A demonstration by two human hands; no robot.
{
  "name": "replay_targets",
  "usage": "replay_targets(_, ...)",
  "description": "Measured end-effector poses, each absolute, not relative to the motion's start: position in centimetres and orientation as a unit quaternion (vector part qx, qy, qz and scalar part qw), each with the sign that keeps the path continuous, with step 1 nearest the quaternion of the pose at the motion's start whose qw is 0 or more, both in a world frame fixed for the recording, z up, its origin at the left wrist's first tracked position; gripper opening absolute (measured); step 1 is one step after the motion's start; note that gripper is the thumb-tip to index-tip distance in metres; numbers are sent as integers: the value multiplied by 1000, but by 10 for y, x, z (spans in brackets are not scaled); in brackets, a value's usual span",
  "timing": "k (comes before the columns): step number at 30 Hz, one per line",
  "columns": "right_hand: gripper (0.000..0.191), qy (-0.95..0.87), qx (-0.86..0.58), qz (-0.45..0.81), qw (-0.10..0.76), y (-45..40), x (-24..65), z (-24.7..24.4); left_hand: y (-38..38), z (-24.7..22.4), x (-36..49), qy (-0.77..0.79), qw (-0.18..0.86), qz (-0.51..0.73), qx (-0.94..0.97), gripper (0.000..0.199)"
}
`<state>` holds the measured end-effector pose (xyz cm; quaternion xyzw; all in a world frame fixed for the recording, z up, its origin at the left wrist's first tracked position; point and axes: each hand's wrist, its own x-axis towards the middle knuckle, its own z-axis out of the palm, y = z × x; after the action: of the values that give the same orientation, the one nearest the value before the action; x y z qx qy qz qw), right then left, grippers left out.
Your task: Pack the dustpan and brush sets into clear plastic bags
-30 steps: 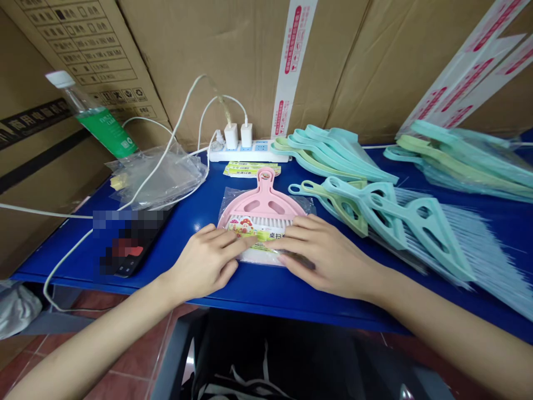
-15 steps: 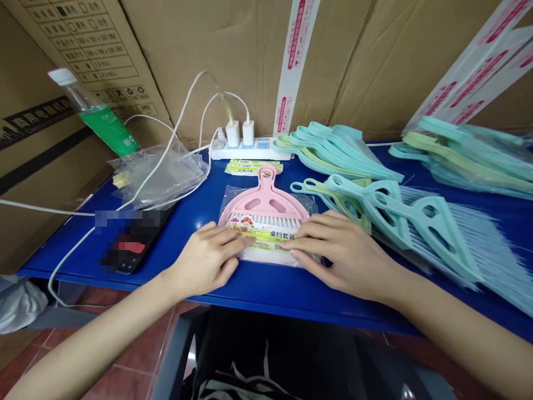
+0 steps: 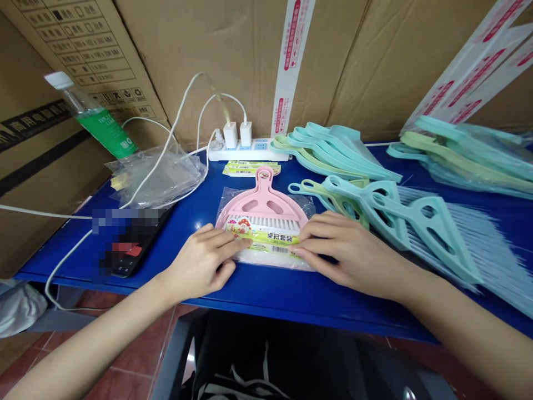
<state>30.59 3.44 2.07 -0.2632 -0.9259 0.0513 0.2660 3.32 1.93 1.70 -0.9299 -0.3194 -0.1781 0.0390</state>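
A pink dustpan (image 3: 263,195) with a white-bristled brush (image 3: 268,223) lies in a clear plastic bag on the blue table, handle pointing away from me. Across the bag runs a yellow and white paper label (image 3: 275,236) with mushroom drawings. My left hand (image 3: 208,256) rests at the label's left end, index finger stretched onto it and thumb apart, gripping nothing. At the right end my right hand (image 3: 337,247) touches the label with thumb and fingertips, its fingers loosely bent and apart. The underside of the bag is hidden.
Turquoise and green dustpans (image 3: 333,147) and brushes (image 3: 428,222) lie to the right, with bagged sets (image 3: 470,153) farther right. A power strip (image 3: 250,150), spare labels (image 3: 252,168), clear bags (image 3: 154,172), a bottle (image 3: 104,130), white cables and a black phone-like device (image 3: 133,258) surround them.
My right thumb and fingertips have slid a little outward to the right along the label, uncovering more print. My left hand stays at its end. The view has shifted slightly.
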Motion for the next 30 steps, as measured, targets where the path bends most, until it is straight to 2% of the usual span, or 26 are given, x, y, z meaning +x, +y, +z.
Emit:
replay_targets(19, 37, -923, -288, 11, 256, 34, 309, 22, 19, 15, 32, -327, 35, -189, -925, 39)
replay_targets(26, 38, -924, -283, -26, 254, 33, 306, 19, 19, 17, 33, -315, 49, -197, -927, 32)
replay_targets(30, 34, -917, -288, 15, 278, 33, 306, 21, 18, 16, 33, -327, 43, -196, -923, 29)
